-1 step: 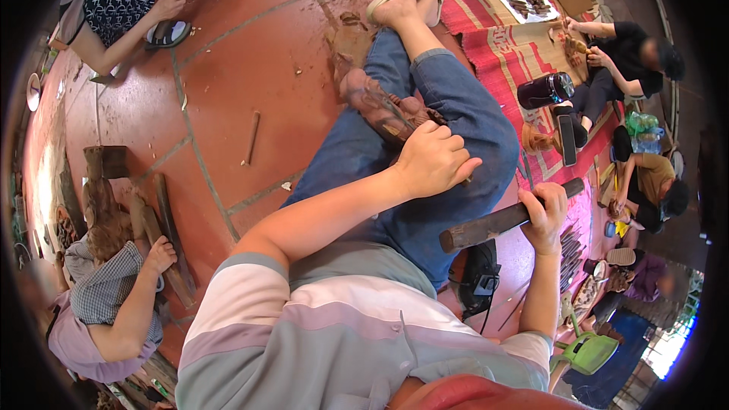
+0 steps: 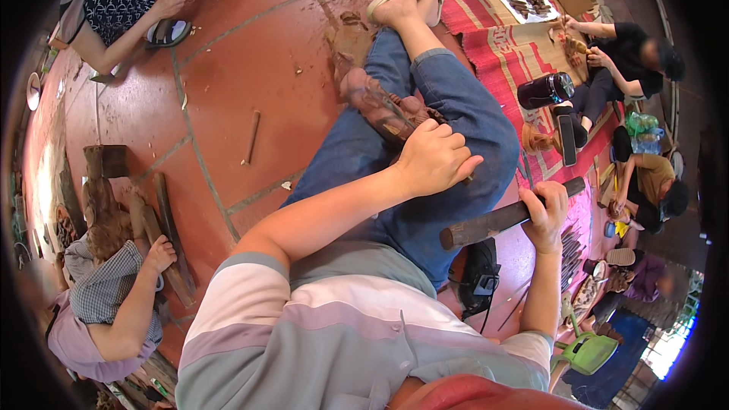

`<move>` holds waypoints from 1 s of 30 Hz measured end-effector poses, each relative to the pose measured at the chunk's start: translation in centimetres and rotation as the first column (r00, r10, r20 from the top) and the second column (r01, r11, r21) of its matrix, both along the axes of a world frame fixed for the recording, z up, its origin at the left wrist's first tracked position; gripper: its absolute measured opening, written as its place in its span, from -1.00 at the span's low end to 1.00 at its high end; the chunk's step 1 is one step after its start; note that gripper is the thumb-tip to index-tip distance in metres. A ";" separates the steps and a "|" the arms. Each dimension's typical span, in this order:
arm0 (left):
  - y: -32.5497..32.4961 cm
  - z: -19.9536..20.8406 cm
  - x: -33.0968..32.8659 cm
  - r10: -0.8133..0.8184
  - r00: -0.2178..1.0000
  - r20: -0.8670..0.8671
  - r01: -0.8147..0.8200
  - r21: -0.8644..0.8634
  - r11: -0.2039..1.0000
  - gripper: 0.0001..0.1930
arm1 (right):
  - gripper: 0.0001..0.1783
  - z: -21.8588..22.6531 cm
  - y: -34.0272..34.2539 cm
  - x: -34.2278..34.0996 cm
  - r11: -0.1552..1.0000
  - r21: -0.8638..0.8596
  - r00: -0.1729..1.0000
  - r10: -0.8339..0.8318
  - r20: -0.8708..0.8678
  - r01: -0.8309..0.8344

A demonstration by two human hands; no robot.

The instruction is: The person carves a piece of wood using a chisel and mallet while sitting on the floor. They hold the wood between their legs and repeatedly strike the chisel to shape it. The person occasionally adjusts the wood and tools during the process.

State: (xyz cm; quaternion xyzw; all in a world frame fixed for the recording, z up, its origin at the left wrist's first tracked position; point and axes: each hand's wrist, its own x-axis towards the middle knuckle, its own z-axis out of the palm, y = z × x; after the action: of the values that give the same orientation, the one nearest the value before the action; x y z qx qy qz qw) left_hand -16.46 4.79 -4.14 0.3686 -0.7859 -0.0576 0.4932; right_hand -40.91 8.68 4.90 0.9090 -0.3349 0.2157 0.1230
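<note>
Red tiles (image 2: pixel 281 110) meet the edge of a mat (image 2: pixel 493 49); left hand (image 2: pixel 434 158) clasps an apparent chisel (image 2: pixel 468 179) over a carving (image 2: pixel 364 91), right hand (image 2: pixel 544 219) grips a mallet (image 2: pixel 486 227).

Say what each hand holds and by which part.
Right hand: dark wooden club, nearer its right end. Left hand: closed at the carved wood; what it grips is hidden.

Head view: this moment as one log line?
left hand: closed around thin tool, mostly hidden | right hand: grips dark wooden club | carved wood: against jeans
</note>
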 end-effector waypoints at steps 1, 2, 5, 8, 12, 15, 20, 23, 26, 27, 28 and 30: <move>-0.1 0.0 -0.1 0.009 1.000 0.004 -0.009 -0.001 1.000 -0.73 | -0.48 0.1 -0.2 -0.1 1.000 -0.003 1.000 -0.004 -0.009 0.004; -0.2 -0.1 -0.2 0.018 1.000 0.009 -0.018 -0.002 1.000 -0.74 | -0.48 0.2 -0.4 -0.2 1.000 -0.005 1.000 -0.007 -0.017 0.007; -0.3 -0.4 -0.6 0.029 0.999 0.027 -0.029 -0.004 1.000 -0.75 | -0.51 0.0 -1.5 -1.2 0.998 -0.007 0.997 -0.065 -0.043 0.065; -0.7 -0.8 -0.4 0.062 0.998 0.005 -0.061 -0.035 0.998 -0.76 | -0.57 -0.4 -2.0 -1.4 0.981 0.007 0.977 -0.190 -0.096 0.192; -0.6 0.0 0.5 0.043 0.999 -0.001 -0.043 -0.028 0.999 -0.76 | -0.55 -1.9 -2.2 -2.9 0.991 0.015 0.991 -0.131 -0.030 0.132; 0.2 1.7 0.9 -0.042 0.998 -0.046 0.041 -0.026 0.999 -0.75 | -0.50 -2.3 -1.9 -2.7 0.988 0.028 0.988 -0.155 0.006 0.155; 0.1 3.0 2.0 -0.058 0.998 -0.012 0.058 0.027 0.998 -0.72 | -0.45 -2.8 -0.5 -0.8 0.984 0.108 0.978 -0.153 0.143 0.139; -0.5 5.5 3.2 -0.066 0.992 -0.105 0.078 0.114 0.990 -0.66 | -0.46 -2.9 0.7 0.4 0.973 0.213 0.939 -0.149 0.309 0.084; -2.6 7.8 5.2 -0.036 0.800 -0.600 0.251 0.279 0.927 -0.65 | -0.42 -3.1 1.5 1.4 0.900 0.415 0.854 -0.318 0.413 0.134; -3.0 9.2 7.2 0.046 0.679 -0.733 0.377 0.402 0.834 -0.66 | -0.41 -3.2 1.8 2.0 0.864 0.477 0.805 -0.396 0.441 0.163; -3.6 9.5 9.1 0.083 0.569 -0.818 0.430 0.381 0.819 -0.66 | -0.36 -4.1 2.0 1.0 0.816 0.528 0.769 -0.490 0.411 0.237; -5.0 9.6 12.5 0.126 0.343 -0.931 0.487 0.291 0.824 -0.65 | -0.31 -3.3 1.4 3.1 0.688 0.704 0.657 -0.615 0.437 0.177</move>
State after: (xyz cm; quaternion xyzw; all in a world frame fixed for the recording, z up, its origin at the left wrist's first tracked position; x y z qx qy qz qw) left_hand -3.93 -0.26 5.46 0.2955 -0.3577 -0.5234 0.7147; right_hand -37.85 10.06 1.63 0.6621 -0.6077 0.3602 -0.2501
